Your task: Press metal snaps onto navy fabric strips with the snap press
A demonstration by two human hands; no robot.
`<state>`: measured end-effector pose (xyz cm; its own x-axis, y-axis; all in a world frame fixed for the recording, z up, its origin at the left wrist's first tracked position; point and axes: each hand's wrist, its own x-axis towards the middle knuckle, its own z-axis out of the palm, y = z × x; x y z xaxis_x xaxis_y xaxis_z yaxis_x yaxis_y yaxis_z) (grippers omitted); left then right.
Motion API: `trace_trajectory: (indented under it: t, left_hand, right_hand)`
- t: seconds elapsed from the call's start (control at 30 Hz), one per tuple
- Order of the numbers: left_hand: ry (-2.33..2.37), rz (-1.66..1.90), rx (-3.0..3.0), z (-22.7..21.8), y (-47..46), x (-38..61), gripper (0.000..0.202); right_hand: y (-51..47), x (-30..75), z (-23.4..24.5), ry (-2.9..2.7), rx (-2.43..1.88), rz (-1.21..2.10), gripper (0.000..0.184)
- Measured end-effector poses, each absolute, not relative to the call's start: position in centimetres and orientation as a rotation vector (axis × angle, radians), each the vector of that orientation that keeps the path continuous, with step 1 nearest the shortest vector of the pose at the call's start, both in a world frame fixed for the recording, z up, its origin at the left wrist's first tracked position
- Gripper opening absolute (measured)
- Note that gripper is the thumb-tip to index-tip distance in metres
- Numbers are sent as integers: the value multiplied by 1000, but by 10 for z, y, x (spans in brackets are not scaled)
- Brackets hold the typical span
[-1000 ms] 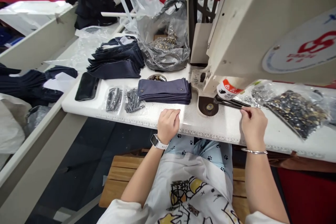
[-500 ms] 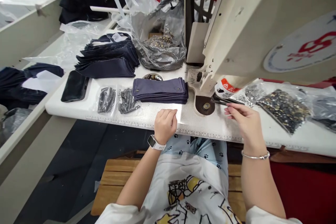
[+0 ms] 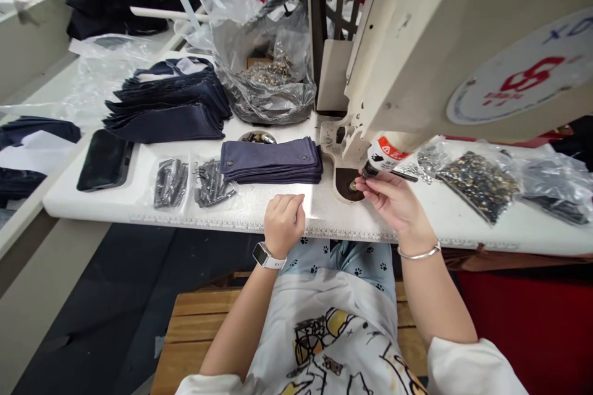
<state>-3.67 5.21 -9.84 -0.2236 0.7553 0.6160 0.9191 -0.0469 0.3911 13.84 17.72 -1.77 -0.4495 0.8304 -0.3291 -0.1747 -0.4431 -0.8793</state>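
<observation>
My right hand [image 3: 391, 197] reaches in at the press. Its thumb and fingertips are pinched together beside the small round metal die [image 3: 353, 186] on the machine's dark base plate. Whatever small piece they hold is too small to make out. The press's dark upper tip [image 3: 369, 170] is just above these fingers. At the table's front edge rests my left hand [image 3: 283, 219], closed, thumb against curled fingers, with nothing showing in it. A neat stack of navy fabric strips [image 3: 271, 160] lies just beyond it, with metal snap buttons on the top strip.
Left on the table are a phone [image 3: 105, 160], bags of dark springs [image 3: 170, 182] and a taller navy fabric pile [image 3: 171, 117]. A grey plastic bag [image 3: 273, 99] of metal fasteners stands behind. The machine's arm [image 3: 430, 43] overhangs the right side, near a bag of snaps [image 3: 479, 185].
My right hand has moved left, from beside the base plate to the die, fingertips pinched there. My left hand stays closed at the table edge. The view has shifted slightly right.
</observation>
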Motion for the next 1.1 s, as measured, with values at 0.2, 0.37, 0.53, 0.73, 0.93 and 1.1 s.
trace_trajectory:
  t: [0.2, 0.37, 0.53, 0.73, 0.93, 1.1]
  left_hand:
    - [-1987, -1133, -1801, -99, 53, -37, 24]
    - [-1967, -1127, -1794, -101, 54, -38, 24]
    - [-1926, -1118, -1800, -104, 55, -41, 22]
    - [-1836, -1092, -1819, -103, 57, -44, 22]
    - [-1781, -1054, -1839, -104, 58, -47, 27]
    - [-1779, -972, -1799, -105, 59, -48, 24]
  right_hand:
    - [173, 139, -12, -1080, -1028, 1953, 13]
    - [171, 138, -8, -1150, -1022, 1890, 11]
    - [170, 132, -8, -1178, -965, 1832, 15]
    - [189, 160, -7, -1731, -1118, 1167, 23]
    - [248, 285, -12, -1753, -1849, 88, 26]
    - [287, 344, -27, -1951, -1971, 66, 29]
